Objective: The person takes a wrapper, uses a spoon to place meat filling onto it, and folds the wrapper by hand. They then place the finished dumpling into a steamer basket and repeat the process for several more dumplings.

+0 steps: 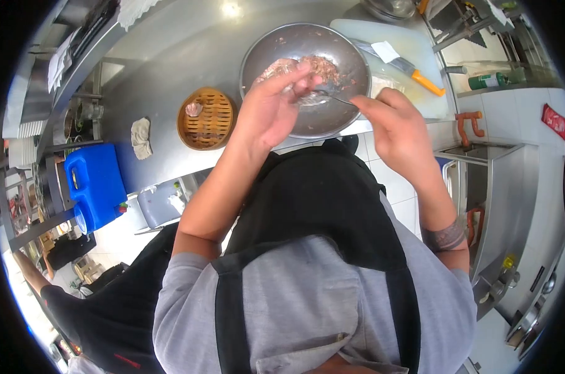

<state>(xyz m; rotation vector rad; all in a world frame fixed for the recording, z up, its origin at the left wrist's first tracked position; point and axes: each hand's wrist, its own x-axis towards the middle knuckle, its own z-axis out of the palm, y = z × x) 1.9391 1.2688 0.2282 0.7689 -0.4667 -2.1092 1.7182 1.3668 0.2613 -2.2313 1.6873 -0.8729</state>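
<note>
Over a large metal bowl [257, 56] holding minced meat [323, 70], my left hand [275, 106] is raised with its fingers curled together. What sits in those fingers is mostly hidden; something pale shows just beside them. My right hand [398, 128] pinches the handle of a thin metal utensil [340, 99], whose tip reaches to the left fingers; its end is too small to make out. Left of the bowl stands a round bamboo steamer [209, 132] with one small pale dumpling [193, 110] on its slats.
A white cutting board [382, 31] lies beyond the bowl, bearing a knife with an orange handle [428, 83]. A crumpled cloth [141, 138] rests on the steel counter [164, 68]. There is a blue plastic container [99, 184] at left, near another person in black [108, 311].
</note>
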